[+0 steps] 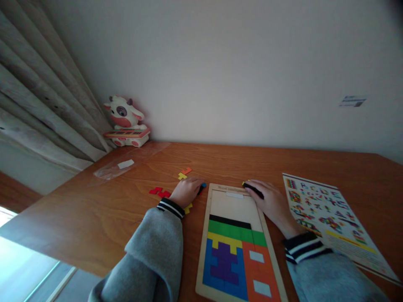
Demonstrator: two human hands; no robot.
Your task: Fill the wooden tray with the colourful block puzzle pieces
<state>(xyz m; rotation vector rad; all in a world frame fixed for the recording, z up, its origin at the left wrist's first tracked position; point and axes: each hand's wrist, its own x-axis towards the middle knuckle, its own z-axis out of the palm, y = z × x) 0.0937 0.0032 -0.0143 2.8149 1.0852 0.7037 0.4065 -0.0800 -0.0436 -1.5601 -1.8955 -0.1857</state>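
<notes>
A wooden puzzle board (pixel 204 247) lies in front of me, its lower part filled with blue, purple, orange, yellow, green and black pieces; its upper part shows bare wood. At the board's upper right edge, my right hand (pixel 273 203) grips a long black puzzle piece (pixel 254 189) between thumb and fingers. A small yellow piece (pixel 243 183) shows by the tip of that black one. Left of the board, my left hand (pixel 186 191) rests low with its fingers closed around a dark piece (pixel 200 189). A blue piece (pixel 204 185) peeks out there; the fingers partly hide both.
Loose red pieces (pixel 163 193), a yellow piece (pixel 182 176) and an orange piece (pixel 187 170) lie around my left hand. A printed pattern sheet (pixel 330 209) is at the right. Clear plastic wrapping (pixel 110 171) and a cow toy keyboard (pixel 127 133) are at the back left.
</notes>
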